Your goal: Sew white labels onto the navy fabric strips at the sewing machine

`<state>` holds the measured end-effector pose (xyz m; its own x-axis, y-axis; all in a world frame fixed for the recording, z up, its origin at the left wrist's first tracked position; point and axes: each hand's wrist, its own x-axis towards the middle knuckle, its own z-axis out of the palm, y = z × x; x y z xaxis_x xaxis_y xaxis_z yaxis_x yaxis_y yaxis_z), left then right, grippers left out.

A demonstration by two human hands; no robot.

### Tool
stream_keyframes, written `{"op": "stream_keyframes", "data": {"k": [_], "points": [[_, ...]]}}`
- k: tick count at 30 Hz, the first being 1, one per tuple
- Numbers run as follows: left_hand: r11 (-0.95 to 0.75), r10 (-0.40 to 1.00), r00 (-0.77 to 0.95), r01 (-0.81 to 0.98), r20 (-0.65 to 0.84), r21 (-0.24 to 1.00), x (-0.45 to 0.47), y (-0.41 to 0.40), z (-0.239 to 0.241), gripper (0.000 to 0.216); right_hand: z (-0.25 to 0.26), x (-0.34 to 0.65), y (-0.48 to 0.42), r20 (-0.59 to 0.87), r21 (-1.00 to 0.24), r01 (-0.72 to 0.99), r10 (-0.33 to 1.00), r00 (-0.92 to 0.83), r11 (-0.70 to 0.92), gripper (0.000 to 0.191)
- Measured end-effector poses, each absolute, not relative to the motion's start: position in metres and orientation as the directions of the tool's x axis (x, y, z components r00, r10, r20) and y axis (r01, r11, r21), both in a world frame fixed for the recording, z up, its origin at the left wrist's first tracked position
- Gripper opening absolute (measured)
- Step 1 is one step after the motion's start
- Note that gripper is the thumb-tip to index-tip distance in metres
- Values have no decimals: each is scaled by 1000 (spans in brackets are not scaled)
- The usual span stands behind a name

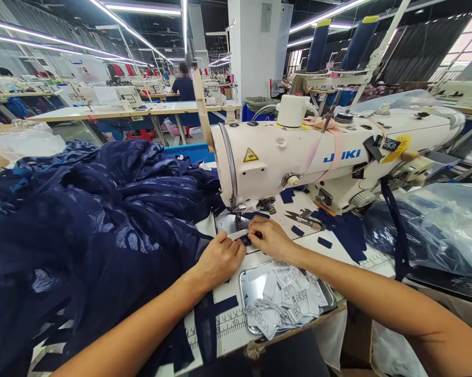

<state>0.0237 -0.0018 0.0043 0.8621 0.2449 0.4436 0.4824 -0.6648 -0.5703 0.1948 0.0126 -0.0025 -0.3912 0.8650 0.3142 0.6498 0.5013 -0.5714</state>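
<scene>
A narrow white label (238, 234) stretches between my two hands, just in front of the presser foot (239, 221) of a white sewing machine (267, 152). My left hand (221, 259) is closed, fingers curled, at the label's left end. On the other end my right hand (270, 239) pinches with thumb and fingertips. A bit of navy fabric shows beneath the label, partly covered by my fingers. Close below my hands, a metal tray (254, 275) holds a heap of white printed labels (285, 301). Navy patterned fabric (134, 225) is piled to the left.
Thread snips (304, 219) lie right of the needle area, near small navy scraps (324, 242). A clear plastic bag (436, 225) with dark contents sits at the right. Thread cones (318, 46) stand above the machine. A person (183, 86) sits in the background.
</scene>
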Motion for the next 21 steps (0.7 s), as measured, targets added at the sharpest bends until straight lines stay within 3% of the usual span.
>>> {"op": "stream_keyframes", "data": {"k": [7,16,18,21], "points": [[-687,238,877,455,417,-566,27,0,3,27,-6,194,12,339,-569,653,866,-367,499,16],[-699,279,880,460,384,-548,29,0,-1,23,-1,202,7,323,-554,605,817,-477,572,13],[-709,300,881,462,365,-533,31,1,-2,22,-1,202,2,316,-466,640,790,-525,611,15],[-745,340,878,471,337,-473,28,3,2,19,-1,198,-8,289,-217,732,758,-584,646,16]]}}
